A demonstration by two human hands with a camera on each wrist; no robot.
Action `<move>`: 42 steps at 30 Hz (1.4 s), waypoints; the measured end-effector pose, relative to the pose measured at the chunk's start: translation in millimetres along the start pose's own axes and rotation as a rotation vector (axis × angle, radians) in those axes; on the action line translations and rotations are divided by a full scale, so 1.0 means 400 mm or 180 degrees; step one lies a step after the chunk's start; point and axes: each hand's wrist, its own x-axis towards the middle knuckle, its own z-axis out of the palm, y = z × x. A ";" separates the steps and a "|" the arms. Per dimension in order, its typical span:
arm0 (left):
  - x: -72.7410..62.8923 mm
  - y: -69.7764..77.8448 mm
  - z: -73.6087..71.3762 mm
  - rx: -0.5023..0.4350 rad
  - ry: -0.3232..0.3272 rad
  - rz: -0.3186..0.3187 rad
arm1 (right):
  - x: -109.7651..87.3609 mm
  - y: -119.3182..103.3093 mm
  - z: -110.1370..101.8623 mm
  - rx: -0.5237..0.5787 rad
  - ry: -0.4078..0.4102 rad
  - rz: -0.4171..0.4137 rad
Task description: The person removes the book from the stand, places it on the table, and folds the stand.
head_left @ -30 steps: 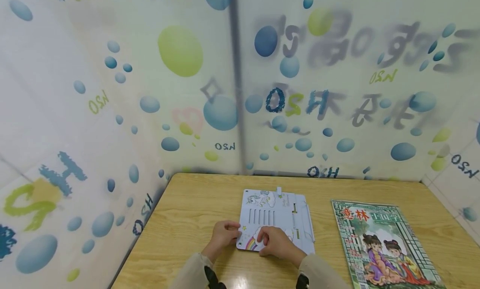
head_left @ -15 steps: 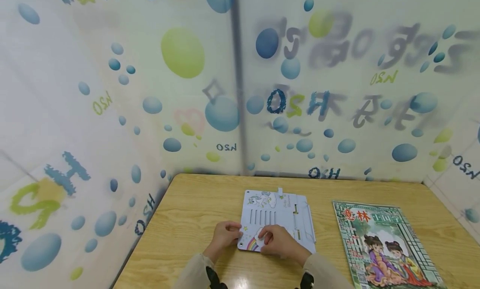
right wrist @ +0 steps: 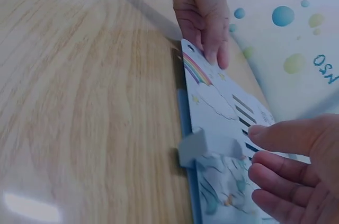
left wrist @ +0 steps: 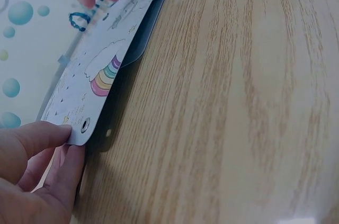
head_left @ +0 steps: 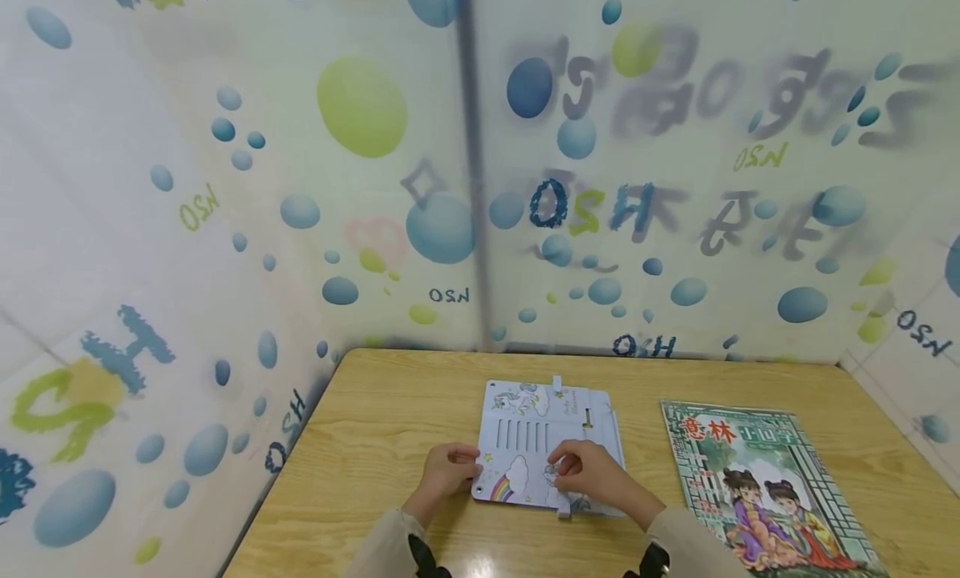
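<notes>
A flat white book stand (head_left: 517, 478), printed with a unicorn, a rainbow and clouds and cut with several slots, lies on the wooden table. My left hand (head_left: 446, 475) pinches its near left corner, thumb on top and fingers beneath, as the left wrist view shows. Over the stand's near right part is my right hand (head_left: 596, 476), its thumb and fingers parted with nothing between them in the right wrist view. Just beside those fingers, a pale grey page clip (right wrist: 204, 147) wraps over the near edge. A second clip (head_left: 557, 384) sits at the far edge.
To the right lies a magazine (head_left: 765, 486) with two drawn figures on its green cover. Behind the table (head_left: 405, 394) hangs a pale wall covering (head_left: 645, 228) with blue and green dots, and another side closes in at the left.
My right hand has moved right across the stand, uncovering the printed cloud and the near clip. My left hand keeps its hold on the corner.
</notes>
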 end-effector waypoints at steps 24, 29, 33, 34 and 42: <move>-0.007 -0.001 -0.003 -0.0004 -0.0040 0.0056 | -0.117 0.094 -0.096 -0.0207 0.0945 0.0486; -0.008 -0.002 -0.001 -0.0014 -0.0049 0.0076 | -0.117 0.106 -0.078 -0.0170 0.1049 0.0543; -0.008 -0.004 -0.001 -0.0025 -0.0041 0.0060 | -0.114 0.101 -0.064 -0.0226 0.1228 0.0739; -0.008 -0.005 -0.001 -0.0032 -0.0039 0.0049 | -0.112 0.100 -0.061 -0.0249 0.1274 0.0791; -0.004 -0.011 0.001 -0.0115 -0.0020 0.0051 | -0.107 0.108 -0.048 -0.0347 0.1542 0.0870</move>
